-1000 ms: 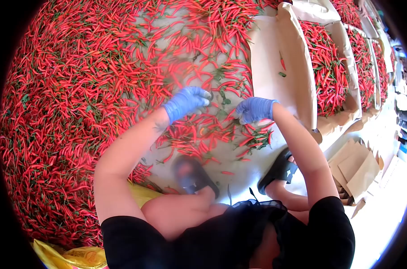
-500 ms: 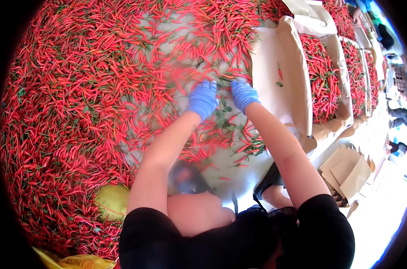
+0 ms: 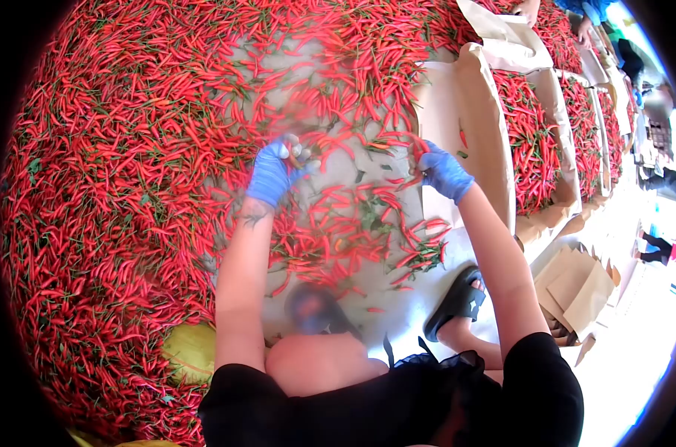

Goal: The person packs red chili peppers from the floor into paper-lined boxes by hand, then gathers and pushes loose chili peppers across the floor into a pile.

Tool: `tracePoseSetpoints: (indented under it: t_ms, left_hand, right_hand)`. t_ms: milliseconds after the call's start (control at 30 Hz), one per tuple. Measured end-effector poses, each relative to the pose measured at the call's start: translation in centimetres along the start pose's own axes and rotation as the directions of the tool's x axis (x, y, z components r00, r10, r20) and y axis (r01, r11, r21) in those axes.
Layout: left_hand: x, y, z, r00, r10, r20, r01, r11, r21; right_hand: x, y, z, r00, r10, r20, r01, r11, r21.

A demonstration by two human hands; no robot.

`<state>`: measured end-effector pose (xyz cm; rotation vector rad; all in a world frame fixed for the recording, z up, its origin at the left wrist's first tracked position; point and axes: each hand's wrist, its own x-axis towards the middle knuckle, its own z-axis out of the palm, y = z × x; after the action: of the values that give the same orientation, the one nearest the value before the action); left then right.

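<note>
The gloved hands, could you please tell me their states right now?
Left hand: partly curled; cannot tell whether it holds anything.
Right hand: closed on red chillies.

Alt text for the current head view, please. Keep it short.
A blue-gloved right hand holds red chillies above a pale floor strewn with more; the blue-gloved left hand is curled, its grip unclear. Loose chillies cover much of the left side, and brown-paper containers filled with chillies line the right.

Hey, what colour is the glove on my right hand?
The glove is blue; it shows best in the head view.
</note>
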<state>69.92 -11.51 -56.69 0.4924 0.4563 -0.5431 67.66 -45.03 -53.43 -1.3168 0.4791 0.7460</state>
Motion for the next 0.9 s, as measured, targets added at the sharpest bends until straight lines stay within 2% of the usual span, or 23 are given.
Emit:
tracePoseSetpoints:
  t_ms: [33, 67, 100, 133, 167, 200, 233, 267, 300, 333, 367, 400, 433, 500, 567, 633, 667, 700, 767, 800, 833, 867, 900]
  left_hand:
    - [0.9, -0.4, -0.8, 1.0, 0.0, 0.008, 0.0, 1.0, -0.005]
    - [2.5, -1.1, -2.3, 0.998, 0.036, 0.052, -0.041, 0.995, 0.093]
    - [3.5, -1.3, -2.2, 0.993, 0.067, 0.098, -0.085, 0.979, 0.187]
    - [4.6, -0.9, -2.2, 0.997, -0.079, 0.021, 0.067, 0.936, 0.346]
    - [5.2, -1.7, -2.1, 0.997, -0.079, 0.026, 0.066, 0.938, 0.339]
    - [5.5, -2.7, -0.3, 0.994, 0.108, -0.018, -0.049, 0.589, 0.807]
    - [5.5, -3.4, 1.4, 0.957, 0.286, 0.048, -0.057, 0.024, 0.998]
    - [4.5, -3.8, 2.7, 0.894, 0.367, 0.257, -0.046, -0.496, 0.867]
    - [4.7, -4.1, 3.2, 0.894, 0.367, 0.257, -0.046, -0.495, 0.868]
    - [4.9, -4.4, 3.7, 0.943, 0.307, 0.128, 0.085, -0.593, 0.801]
    - [5.1, -4.6, 4.1, 0.965, 0.26, -0.014, 0.195, -0.687, 0.7]
    - [5.3, -4.1, 5.3, 0.979, 0.188, -0.076, 0.189, -0.707, 0.682]
    - [5.5, -3.9, 5.3, 0.979, 0.186, -0.077, 0.189, -0.709, 0.68]
    - [5.8, -3.1, 5.0, 0.988, 0.151, -0.026, 0.137, -0.8, 0.585]
    - [6.8, -3.2, 2.6, 0.974, 0.204, 0.101, 0.116, -0.826, 0.552]
    - [6.5, -2.4, 1.8, 0.986, 0.151, 0.069, 0.085, -0.813, 0.576]
    - [6.1, -2.0, 1.0, 0.986, 0.15, 0.07, 0.084, -0.815, 0.574]
    - [5.6, -1.5, 0.2, 0.964, 0.197, 0.176, 0.043, -0.774, 0.632]
    - [4.6, -0.4, -0.5, 0.929, 0.254, 0.27, -0.001, -0.727, 0.687]
    - [3.6, 0.4, 0.1, 0.874, 0.415, 0.253, 0.002, -0.523, 0.852]
    - [2.7, 1.1, 0.6, 0.811, 0.554, 0.19, -0.029, -0.285, 0.958]
    - [2.9, 1.7, 0.8, 0.786, 0.604, 0.127, -0.184, 0.032, 0.982]
    - [3.1, 2.0, 1.4, 0.774, 0.631, 0.046, -0.328, 0.338, 0.882]
  right_hand:
    - [-0.4, -0.5, -0.7, 0.992, -0.037, 0.122, 0.004, 0.966, 0.26]
    - [-0.5, -0.8, -1.4, 0.986, -0.018, 0.164, -0.047, 0.923, 0.382]
    - [-0.6, -1.1, -1.7, 0.987, -0.018, 0.159, -0.043, 0.926, 0.376]
    - [-0.6, -1.3, -2.0, 0.965, -0.104, 0.24, -0.023, 0.88, 0.475]
    - [-0.5, -1.6, -2.2, 0.93, -0.197, 0.31, -0.016, 0.822, 0.569]
    - [-0.3, -2.1, -2.2, 0.947, -0.188, 0.262, 0.017, 0.841, 0.54]
    - [0.5, -2.7, -2.2, 0.947, -0.186, 0.262, 0.018, 0.844, 0.536]
    - [1.7, -3.3, -1.9, 0.995, -0.045, 0.088, 0.026, 0.978, 0.208]
    - [2.6, -3.6, -1.4, 0.991, 0.028, -0.127, -0.046, 0.989, -0.138]
    - [3.2, -3.6, -0.4, 0.991, 0.029, -0.127, -0.046, 0.989, -0.138]
    - [3.8, -3.5, 0.9, 0.986, -0.042, -0.16, -0.05, 0.846, -0.531]
    - [4.5, -3.5, 2.4, 0.98, -0.119, -0.161, -0.069, 0.554, -0.829]
    - [5.1, -3.3, 3.6, 0.973, -0.189, -0.131, -0.099, 0.167, -0.981]
    - [6.9, -1.6, 5.3, 0.974, -0.197, -0.109, -0.136, -0.127, -0.983]
    - [6.5, -2.4, 7.0, 0.977, -0.172, -0.125, -0.15, -0.141, -0.979]
    - [5.7, -2.7, 7.4, 0.99, -0.109, -0.092, -0.11, -0.164, -0.98]
    - [5.1, -3.3, 7.2, 0.984, -0.126, -0.126, -0.135, -0.063, -0.989]
    - [5.1, -3.2, 6.1, 0.984, -0.13, -0.123, -0.133, -0.064, -0.989]
    - [4.9, -2.5, 2.7, 0.97, -0.208, -0.128, -0.043, 0.372, -0.927]
    - [3.6, -3.1, 1.6, 0.973, -0.168, -0.161, -0.026, 0.607, -0.794]
    - [1.2, -4.6, 1.0, 0.959, -0.238, -0.155, 0.052, 0.683, -0.729]
    - [-2.2, -7.0, 0.5, 0.963, -0.165, -0.211, 0.017, 0.822, -0.569]
    - [-4.3, -7.8, -1.7, 0.94, -0.294, -0.172, 0.163, 0.831, -0.532]
